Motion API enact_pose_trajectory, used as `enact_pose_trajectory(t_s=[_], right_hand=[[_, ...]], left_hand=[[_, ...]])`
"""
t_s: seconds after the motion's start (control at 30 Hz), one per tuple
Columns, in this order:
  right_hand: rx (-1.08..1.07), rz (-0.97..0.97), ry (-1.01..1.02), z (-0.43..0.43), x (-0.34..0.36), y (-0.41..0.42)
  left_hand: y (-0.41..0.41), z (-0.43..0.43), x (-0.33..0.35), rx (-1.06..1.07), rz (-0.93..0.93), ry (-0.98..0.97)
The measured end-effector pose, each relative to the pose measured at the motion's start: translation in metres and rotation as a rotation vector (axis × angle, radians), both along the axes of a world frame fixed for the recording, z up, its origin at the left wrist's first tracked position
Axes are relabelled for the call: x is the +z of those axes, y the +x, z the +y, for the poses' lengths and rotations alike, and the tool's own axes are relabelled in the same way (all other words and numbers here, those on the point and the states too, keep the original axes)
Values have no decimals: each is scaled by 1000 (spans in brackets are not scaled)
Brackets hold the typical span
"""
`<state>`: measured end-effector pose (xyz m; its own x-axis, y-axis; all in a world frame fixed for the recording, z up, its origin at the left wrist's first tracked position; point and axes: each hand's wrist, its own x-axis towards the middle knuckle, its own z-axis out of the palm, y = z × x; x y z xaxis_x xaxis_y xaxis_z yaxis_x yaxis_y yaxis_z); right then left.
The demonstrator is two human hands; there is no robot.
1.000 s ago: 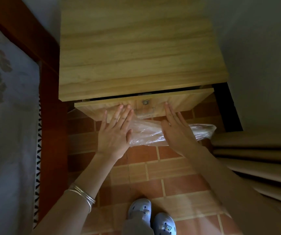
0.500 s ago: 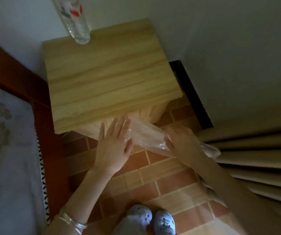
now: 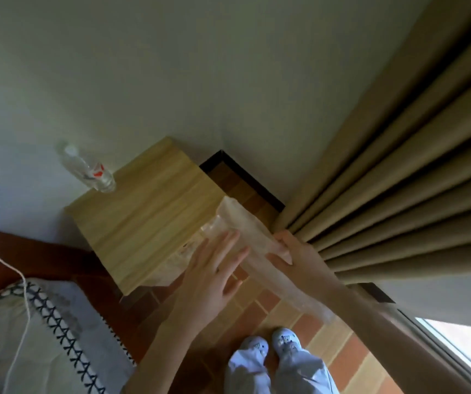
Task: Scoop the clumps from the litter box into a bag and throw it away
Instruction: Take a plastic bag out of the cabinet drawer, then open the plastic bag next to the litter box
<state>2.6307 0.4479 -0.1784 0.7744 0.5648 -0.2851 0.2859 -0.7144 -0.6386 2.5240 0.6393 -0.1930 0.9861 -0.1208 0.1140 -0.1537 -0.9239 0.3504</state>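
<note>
Beside the nightstand (image 3: 149, 223), the right hand (image 3: 296, 258) pinches the bag (image 3: 247, 227) in its grip, the left hand (image 3: 214, 275) spread alongside.

Nothing's actually coming through as readable here. The clear plastic water bottle (image 3: 86, 169) is showing a red patch on its label, way too blurry to read. The thin see-through plastic bag (image 3: 245, 231) is carrying some tiny dark print, and the white clog shoes (image 3: 257, 346) are sporting little dark marks, all illegible
</note>
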Motion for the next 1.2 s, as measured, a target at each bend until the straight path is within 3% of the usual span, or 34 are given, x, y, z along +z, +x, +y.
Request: enact_pose_trajectory(t_s=[0.23, 0.37, 0.5, 0.77, 0.9, 1.03, 1.2], right_hand=[[-300, 27, 128, -81, 89, -55], [-478, 56, 227, -135, 128, -90], [-720, 35, 317, -197, 153, -141], [-1220, -57, 433, -313, 184, -285], [-1512, -84, 640, -354, 194, -374], [-1631, -65, 747, -384, 200, -448], [-1624, 43, 870, -431, 198, -502]], left_hand=[[15, -52, 72, -393, -273, 55], [30, -96, 111, -535, -428, -68], [34, -152, 147, -647, -417, -227], [1, -288, 169, -769, -79, -402], [-37, -364, 171, -830, 165, -474], [-83, -436, 171, -815, 461, -589], [-146, -519, 171, -880, 622, -616]])
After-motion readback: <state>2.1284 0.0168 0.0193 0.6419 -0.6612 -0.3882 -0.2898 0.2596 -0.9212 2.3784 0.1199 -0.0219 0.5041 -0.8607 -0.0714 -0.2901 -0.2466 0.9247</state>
